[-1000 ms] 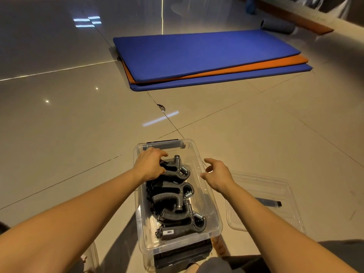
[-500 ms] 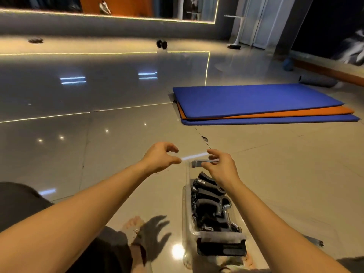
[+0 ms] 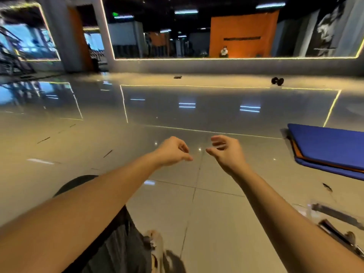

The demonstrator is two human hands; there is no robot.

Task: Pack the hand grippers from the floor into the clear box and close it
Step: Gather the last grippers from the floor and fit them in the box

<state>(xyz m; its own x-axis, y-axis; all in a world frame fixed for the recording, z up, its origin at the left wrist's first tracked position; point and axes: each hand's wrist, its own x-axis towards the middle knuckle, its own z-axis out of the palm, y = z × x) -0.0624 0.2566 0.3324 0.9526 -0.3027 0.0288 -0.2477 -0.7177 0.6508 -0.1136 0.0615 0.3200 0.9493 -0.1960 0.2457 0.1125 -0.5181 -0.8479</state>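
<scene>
Moved: your view swung up and left from half a second back, so the clear box [image 3: 323, 211] slid from mid-frame to the bottom-right edge, all blur.
Hands: left hand [image 3: 173, 151] and right hand [image 3: 226, 152] hang over the floor [image 3: 197, 213], fingers loosely curled, holding nothing.
Hand grippers: can't make them out.
Lid: can't tell if it's on.
Tip: I'd look back down first, seat the lid square, then press the latches.

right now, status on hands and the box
Left hand, right hand empty, loosely curled. Clear box blurred at lower right edge; closed or not, cannot tell. Only floor below hands.
</scene>
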